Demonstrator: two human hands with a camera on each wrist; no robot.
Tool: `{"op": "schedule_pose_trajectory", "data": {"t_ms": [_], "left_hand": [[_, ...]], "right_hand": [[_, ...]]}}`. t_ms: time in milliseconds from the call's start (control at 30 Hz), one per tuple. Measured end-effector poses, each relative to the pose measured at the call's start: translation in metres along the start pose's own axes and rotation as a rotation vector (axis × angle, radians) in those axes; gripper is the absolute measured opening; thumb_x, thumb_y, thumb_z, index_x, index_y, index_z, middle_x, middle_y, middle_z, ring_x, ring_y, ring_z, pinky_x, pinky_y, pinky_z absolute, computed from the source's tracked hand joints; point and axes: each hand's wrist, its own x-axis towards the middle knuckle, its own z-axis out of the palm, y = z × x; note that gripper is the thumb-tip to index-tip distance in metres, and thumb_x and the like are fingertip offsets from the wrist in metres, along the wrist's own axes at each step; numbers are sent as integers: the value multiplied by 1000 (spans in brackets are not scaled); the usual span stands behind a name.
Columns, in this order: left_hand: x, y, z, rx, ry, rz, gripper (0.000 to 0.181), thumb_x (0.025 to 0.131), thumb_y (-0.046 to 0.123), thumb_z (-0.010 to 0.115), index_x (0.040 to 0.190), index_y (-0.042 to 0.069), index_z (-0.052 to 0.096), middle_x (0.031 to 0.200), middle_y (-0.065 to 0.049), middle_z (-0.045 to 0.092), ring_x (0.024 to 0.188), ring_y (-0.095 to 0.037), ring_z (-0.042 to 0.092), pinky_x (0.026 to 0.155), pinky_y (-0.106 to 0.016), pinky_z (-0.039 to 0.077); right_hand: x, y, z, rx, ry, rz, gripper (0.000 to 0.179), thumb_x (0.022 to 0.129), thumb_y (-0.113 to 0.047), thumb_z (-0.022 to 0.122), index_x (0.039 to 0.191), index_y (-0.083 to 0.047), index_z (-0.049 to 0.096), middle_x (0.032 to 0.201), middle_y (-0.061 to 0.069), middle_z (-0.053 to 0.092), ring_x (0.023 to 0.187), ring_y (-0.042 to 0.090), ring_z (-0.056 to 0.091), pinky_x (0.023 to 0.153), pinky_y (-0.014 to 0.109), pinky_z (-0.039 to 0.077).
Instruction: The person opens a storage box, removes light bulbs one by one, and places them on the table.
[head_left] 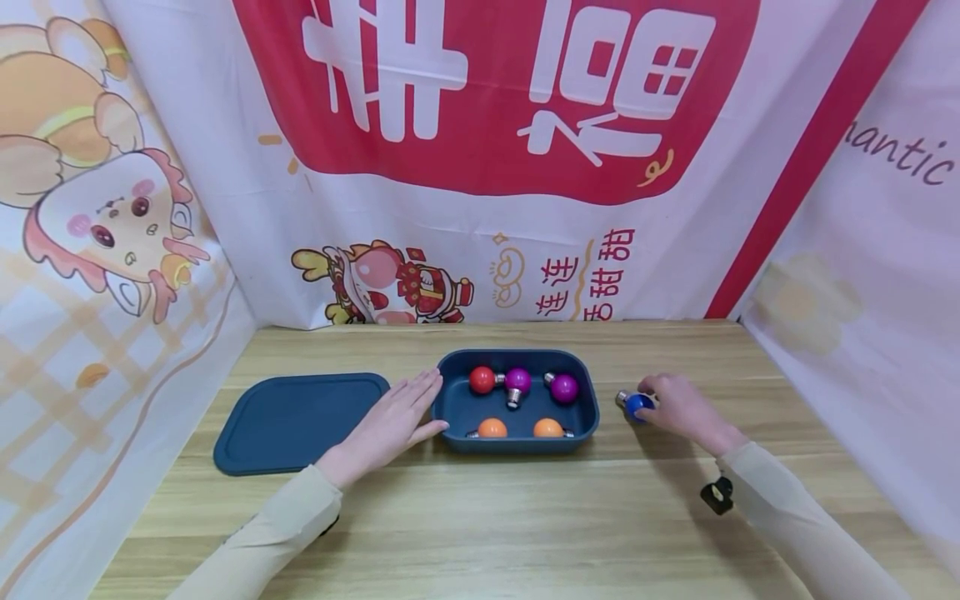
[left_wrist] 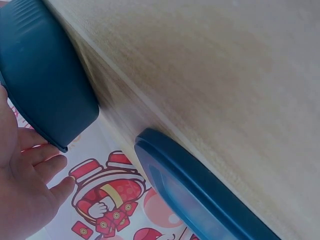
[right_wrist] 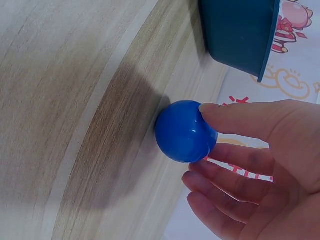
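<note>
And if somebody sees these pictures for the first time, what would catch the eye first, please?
Probably the big red emblem printed on the backdrop behind the table. Next, the dark blue box in the middle, holding one red bulb, two purple bulbs and two orange bulbs, with the left hand touching its left end. Right of it, the right hand pinches a shiny blue bulb.

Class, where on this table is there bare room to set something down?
Bare: the table between the sleeves, in front of the box; the strip between lid and rear cloth. Crowded: the box, holding five bulbs; its left side, by the left hand; around the blue bulb and right hand.
</note>
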Motion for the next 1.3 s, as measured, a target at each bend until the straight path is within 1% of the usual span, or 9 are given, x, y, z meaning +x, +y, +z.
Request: {"op": "schedule_pose_trajectory", "data": {"t_ms": [167,467,700,967,1200,1300], "left_hand": [[0,0,0,9,-4,-2,75,99,55,49,154,6,34,161,-11,34,150,-29,34,122,-50,31],[0,0,-1,14,-2,5,74,99,54,49,154,6,35,161,-11,34,150,-28,33,122,-50,31],[0,0,-2,10,12,18,75,99,54,51,153,4,36,161,-13,35,149,-30,34,120,-52,33],[0,0,-3,3,7,16,75,98,54,51,153,5,35,161,-12,34,150,-30,34,120,-51,34],[1,-2,0,8,13,23,74,99,54,51,153,5,36,161,-13,35,149,-30,35,120,-49,35],[1,-3,1,12,15,28,75,99,54,50,153,5,36,160,-13,36,149,-30,36,119,-48,36]], "right_hand": [[-1,0,0,-5,15,-24,37,86,-15,76,113,8,67,109,26,69,95,35,68,85,50,58],[0,0,1,4,15,-20,37,87,-15,75,114,8,66,111,27,68,99,38,67,87,51,57],[-1,0,-2,-1,26,-26,38,87,-16,75,115,8,66,112,27,68,99,38,67,88,52,57],[0,-1,-7,10,46,-43,39,87,-14,75,117,9,64,113,29,68,101,40,67,87,52,57],[-3,-8,-15,6,129,-136,36,83,-9,77,110,11,66,107,29,69,93,40,67,81,51,58],[-4,-11,-17,6,153,-154,34,83,-10,76,109,11,67,106,29,69,93,40,68,81,51,58]]}}
